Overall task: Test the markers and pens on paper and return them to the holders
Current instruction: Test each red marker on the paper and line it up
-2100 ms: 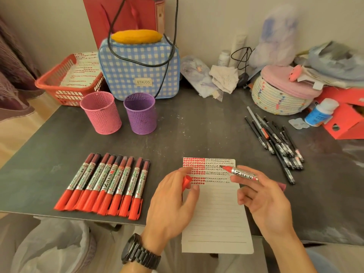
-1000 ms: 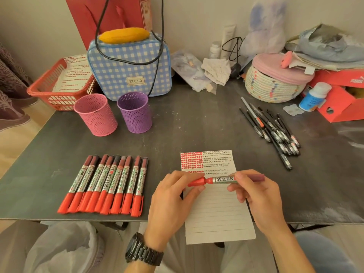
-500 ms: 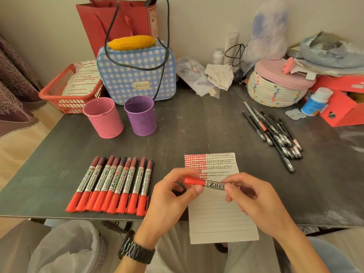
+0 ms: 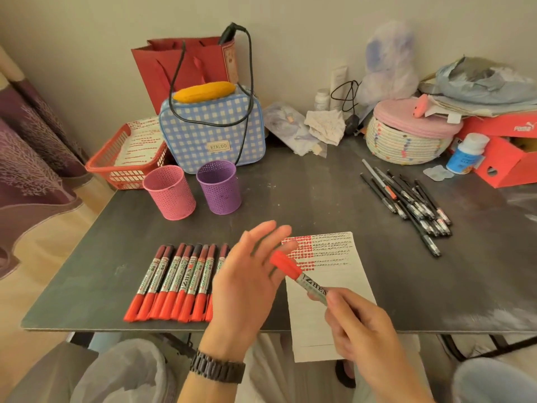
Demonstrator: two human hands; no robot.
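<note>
My right hand (image 4: 360,324) grips a capped red marker (image 4: 296,274) by its rear end, above the lined paper (image 4: 334,292) that carries red and black test marks. Its cap points up and to the left. My left hand (image 4: 250,280) hovers open beside the cap, fingers spread, holding nothing. Several red markers (image 4: 177,282) lie in a row at the table's front left. Several black pens (image 4: 412,202) lie in a loose pile at the right. A pink holder (image 4: 170,191) and a purple holder (image 4: 219,186) stand side by side behind the markers.
A blue checked bag (image 4: 212,132) and a red basket (image 4: 122,158) stand behind the holders. A woven basket with a pink lid (image 4: 406,138), a white bottle (image 4: 465,152) and red boxes (image 4: 505,152) crowd the back right. The table's front edge (image 4: 116,325) is near my lap.
My left hand pushed the red cap onto the marker, then let go and opened. My right hand tilted the capped marker so that its cap points up and left.
</note>
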